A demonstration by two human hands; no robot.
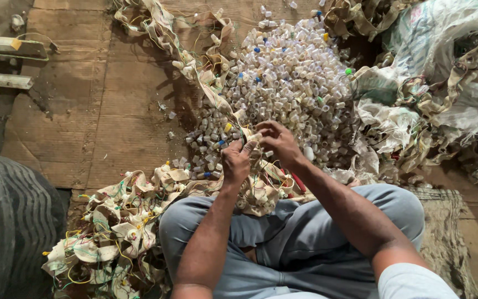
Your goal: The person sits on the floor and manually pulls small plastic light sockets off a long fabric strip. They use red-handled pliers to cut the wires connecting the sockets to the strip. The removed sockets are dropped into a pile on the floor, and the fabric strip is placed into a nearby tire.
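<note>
Cardboard floor [84, 111], cap pile [294, 72] upper centre. Left hand [237, 160] and right hand [278, 141] fingers pinch strip [255, 191] at frame centre. Best to grip close, pull steadily.

Dark ribbed tyre [12, 221] (lower left), wooden planks [4, 80], crumpled plastic sacks [443, 33], brown cardboard flooring [84, 111].

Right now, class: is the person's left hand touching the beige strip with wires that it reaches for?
Touching. The head view shows the left hand with its fingers closed on the beige strip over the lap, no gap visible; the right hand pinches the same strip beside it.
</note>
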